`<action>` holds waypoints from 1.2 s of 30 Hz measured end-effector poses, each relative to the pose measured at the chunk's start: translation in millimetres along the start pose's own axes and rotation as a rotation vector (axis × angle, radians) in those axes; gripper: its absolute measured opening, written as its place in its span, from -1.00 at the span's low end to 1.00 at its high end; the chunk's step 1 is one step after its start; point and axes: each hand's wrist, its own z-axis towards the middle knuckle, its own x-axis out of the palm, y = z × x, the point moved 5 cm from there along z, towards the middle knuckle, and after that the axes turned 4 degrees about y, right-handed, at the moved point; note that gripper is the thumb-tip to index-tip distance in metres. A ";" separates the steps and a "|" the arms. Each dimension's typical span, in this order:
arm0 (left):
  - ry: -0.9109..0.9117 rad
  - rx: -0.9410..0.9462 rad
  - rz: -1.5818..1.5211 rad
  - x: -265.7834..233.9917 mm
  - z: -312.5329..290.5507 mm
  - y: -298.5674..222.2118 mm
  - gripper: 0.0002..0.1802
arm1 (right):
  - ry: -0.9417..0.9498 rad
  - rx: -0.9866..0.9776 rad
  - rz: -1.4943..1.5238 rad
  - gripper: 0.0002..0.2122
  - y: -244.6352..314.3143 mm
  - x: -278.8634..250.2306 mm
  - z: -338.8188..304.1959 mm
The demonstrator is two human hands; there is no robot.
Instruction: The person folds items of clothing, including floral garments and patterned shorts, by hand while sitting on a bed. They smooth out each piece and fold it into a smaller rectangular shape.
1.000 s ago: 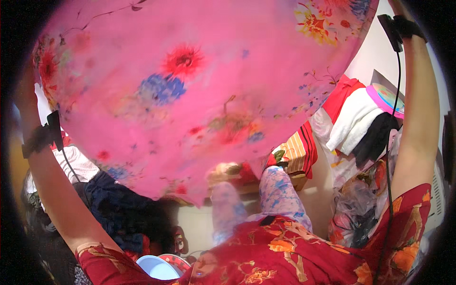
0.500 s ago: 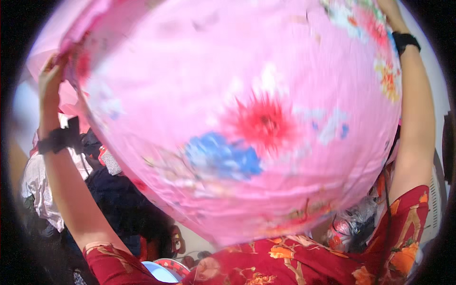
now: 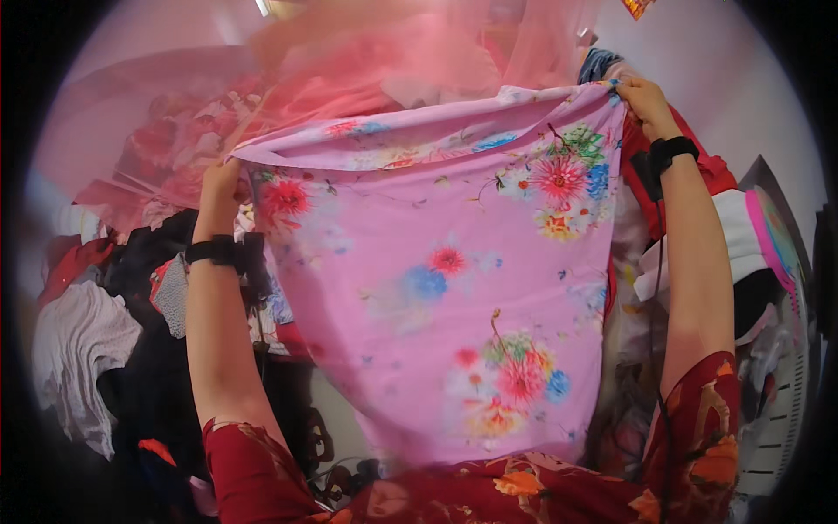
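Note:
A pink cloth (image 3: 384,236) printed with red, blue and yellow flowers hangs stretched between my two raised hands. Its upper edge sags in a folded band that looks like an open double layer; which kind of item it is I cannot tell. At the upper left corner, my left hand (image 3: 222,185) pinches the fabric, thumb and fingers closed. My right hand (image 3: 644,106) grips the opposite upper corner, a little higher. The lower part of the cloth falls down in front of my red flowered top (image 3: 524,489).
Sheer pink netting (image 3: 332,61) spreads at the back. Piled clothes lie on the left, among them a whitish garment (image 3: 83,349) and dark fabric (image 3: 153,341). On the right are a red item (image 3: 698,157) and a white piece with a pink edge (image 3: 742,231).
The cloth, billowing high and close before, has come down and hangs flatter. Both hands have lowered and moved inward, still holding its corners. The netting behind now shows.

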 end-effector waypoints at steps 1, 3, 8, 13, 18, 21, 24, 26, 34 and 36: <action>0.004 -0.020 0.007 4.0 3.3 11.9 -0.83 | 0.009 0.019 -0.004 -0.89 0.8 16.6 -10.1; 0.041 -0.169 -0.392 23.6 7.7 32.5 -0.89 | -0.095 0.145 0.254 -0.88 -3.8 37.1 -29.7; 0.235 -0.015 -0.473 55.2 8.6 72.0 -0.69 | -0.124 0.284 0.406 -0.83 -40.3 40.2 -44.9; 0.083 -0.190 -0.426 110.6 5.1 81.5 -0.64 | -0.180 0.309 0.475 -0.81 -81.6 50.2 -45.0; -0.012 -0.311 -0.316 94.2 81.1 153.9 -0.53 | -0.252 0.403 0.608 -0.78 -148.3 89.3 -10.8; 0.022 -0.297 -0.202 152.4 80.8 169.7 -0.52 | -0.325 0.320 0.316 -0.74 -176.4 85.5 9.9; 0.096 -0.029 0.014 157.4 85.8 168.9 -0.42 | -0.442 -0.198 -0.006 -0.70 -158.1 107.6 15.2; 0.396 0.241 0.284 185.4 79.3 159.3 -0.46 | 0.033 -0.395 -0.248 -0.72 -140.7 141.4 19.0; 0.491 0.513 0.755 246.8 50.6 145.7 -0.67 | 0.215 -0.420 -0.478 -0.90 -151.7 197.1 11.6; 0.444 0.354 0.654 241.8 65.8 150.5 -0.76 | 0.166 -0.396 -0.430 -0.90 -157.7 191.5 20.2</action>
